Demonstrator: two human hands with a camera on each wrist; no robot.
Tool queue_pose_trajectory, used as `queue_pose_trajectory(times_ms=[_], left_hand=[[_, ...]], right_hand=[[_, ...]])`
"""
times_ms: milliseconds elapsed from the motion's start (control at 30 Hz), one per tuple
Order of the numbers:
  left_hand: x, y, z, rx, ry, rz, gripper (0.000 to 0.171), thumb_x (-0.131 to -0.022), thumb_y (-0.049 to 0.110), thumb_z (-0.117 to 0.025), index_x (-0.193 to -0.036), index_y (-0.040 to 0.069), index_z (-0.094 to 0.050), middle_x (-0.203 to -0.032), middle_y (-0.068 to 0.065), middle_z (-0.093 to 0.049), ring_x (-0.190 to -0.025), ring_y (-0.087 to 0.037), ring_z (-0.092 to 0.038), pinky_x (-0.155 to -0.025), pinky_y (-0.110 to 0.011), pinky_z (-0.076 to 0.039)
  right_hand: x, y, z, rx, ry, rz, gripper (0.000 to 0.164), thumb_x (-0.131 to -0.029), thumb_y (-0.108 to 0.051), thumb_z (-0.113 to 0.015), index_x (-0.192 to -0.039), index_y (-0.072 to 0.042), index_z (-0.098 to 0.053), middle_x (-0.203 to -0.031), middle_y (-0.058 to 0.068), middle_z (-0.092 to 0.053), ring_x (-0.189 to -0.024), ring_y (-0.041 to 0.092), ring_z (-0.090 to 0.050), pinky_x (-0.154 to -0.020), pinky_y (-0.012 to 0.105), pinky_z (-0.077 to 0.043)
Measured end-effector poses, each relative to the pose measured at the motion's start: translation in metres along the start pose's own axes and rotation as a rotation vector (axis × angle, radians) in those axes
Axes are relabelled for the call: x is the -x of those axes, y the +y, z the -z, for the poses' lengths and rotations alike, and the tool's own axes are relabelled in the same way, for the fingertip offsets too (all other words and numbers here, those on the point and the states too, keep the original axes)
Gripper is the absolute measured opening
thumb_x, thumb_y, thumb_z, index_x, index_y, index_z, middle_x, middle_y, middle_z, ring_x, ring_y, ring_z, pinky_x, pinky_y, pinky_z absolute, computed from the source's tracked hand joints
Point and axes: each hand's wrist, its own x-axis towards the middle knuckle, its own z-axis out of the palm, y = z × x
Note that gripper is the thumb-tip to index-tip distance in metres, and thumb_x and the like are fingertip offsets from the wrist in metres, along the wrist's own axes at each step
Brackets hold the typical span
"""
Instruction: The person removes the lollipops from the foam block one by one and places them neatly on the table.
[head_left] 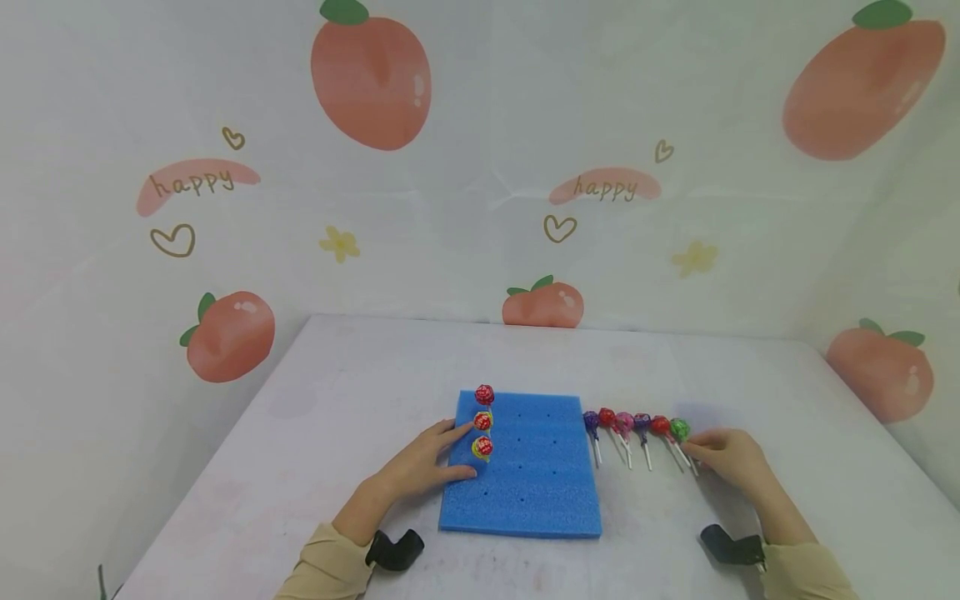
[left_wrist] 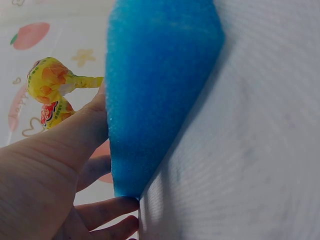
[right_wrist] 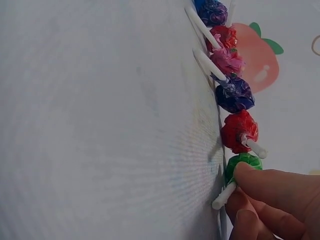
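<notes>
A blue foam board [head_left: 540, 512] with small holes lies on the table. Three lollipops stand upright along its left side: a red one [head_left: 484, 394] at the back, then two red-and-yellow ones, the nearest [head_left: 482, 448] close to my left hand [head_left: 412, 468]. That hand rests at the board's left edge, thumb on top, fingers spread and fairly straight. On the right, my right hand [head_left: 729, 457] pinches a green lollipop [right_wrist: 245, 165] between thumb and fingers, where its stick meets the wrapped head. The green lollipop is at the right end of a row of lollipops.
Right of the board lie the row's other lollipops, among them a red one [head_left: 660, 425], a pink one [head_left: 624, 422] and a purple one [head_left: 592, 419], sticks mostly toward me. A white patterned backdrop [head_left: 450, 225] stands behind the table [head_left: 360, 383].
</notes>
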Motion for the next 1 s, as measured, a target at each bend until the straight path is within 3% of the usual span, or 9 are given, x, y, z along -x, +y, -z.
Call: queue_pose_trajectory(times_ms=[167,500,700,867,1000], left_hand=[[0.0,-0.001,0.0,0.002,0.0,0.002,0.071,-0.083,0.045,-0.065,-0.142,0.015,-0.04,-0.148,-0.022,-0.033,-0.138,-0.042,-0.03,-0.108,-0.059,-0.031],[0.0,-0.002,0.0,-0.005,0.002,-0.006,0.071,-0.084,0.045,-0.065,-0.143,0.015,-0.04,-0.148,-0.022,-0.034,-0.138,-0.041,-0.031,-0.108,-0.059,-0.032],[0.001,0.0,0.001,0.0,0.001,-0.008,0.07,-0.084,0.045,-0.065,-0.142,0.015,-0.04,-0.148,-0.022,-0.034,-0.137,-0.041,-0.031,-0.107,-0.059,-0.032],[0.001,0.0,0.001,-0.003,0.002,-0.009,0.07,-0.084,0.045,-0.065,-0.143,0.015,-0.04,-0.147,-0.022,-0.034,-0.137,-0.042,-0.031,-0.107,-0.06,-0.032],[0.0,0.0,0.0,0.004,0.001,0.002,0.071,-0.084,0.044,-0.065,-0.143,0.015,-0.039,-0.148,-0.022,-0.033,-0.137,-0.042,-0.031,-0.107,-0.059,-0.032]], right_hand=[[0.002,0.0,0.001,-0.009,-0.002,-0.005,0.046,-0.083,-0.034,-0.067,-0.103,0.008,-0.064,-0.094,0.022,-0.068,-0.077,0.018,-0.06,-0.06,0.025,-0.046],[0.004,-0.003,0.007,-0.031,0.003,-0.002,0.047,-0.087,-0.034,-0.062,-0.109,0.008,-0.063,-0.093,0.018,-0.069,-0.078,0.018,-0.062,-0.065,0.029,-0.048],[0.006,-0.013,0.01,-0.004,0.022,0.011,0.048,-0.09,-0.037,-0.059,-0.112,0.006,-0.062,-0.107,0.026,-0.064,-0.092,0.031,-0.06,-0.071,0.04,-0.05],[0.007,-0.028,0.005,0.009,0.07,0.098,0.043,-0.09,-0.035,-0.06,-0.108,0.004,-0.065,-0.105,0.024,-0.065,-0.094,0.033,-0.059,-0.07,0.04,-0.052],[0.011,-0.044,-0.005,-0.007,0.091,0.191,0.035,-0.089,-0.03,-0.063,-0.104,0.001,-0.068,-0.099,0.02,-0.068,-0.085,0.026,-0.062,-0.067,0.033,-0.053]])
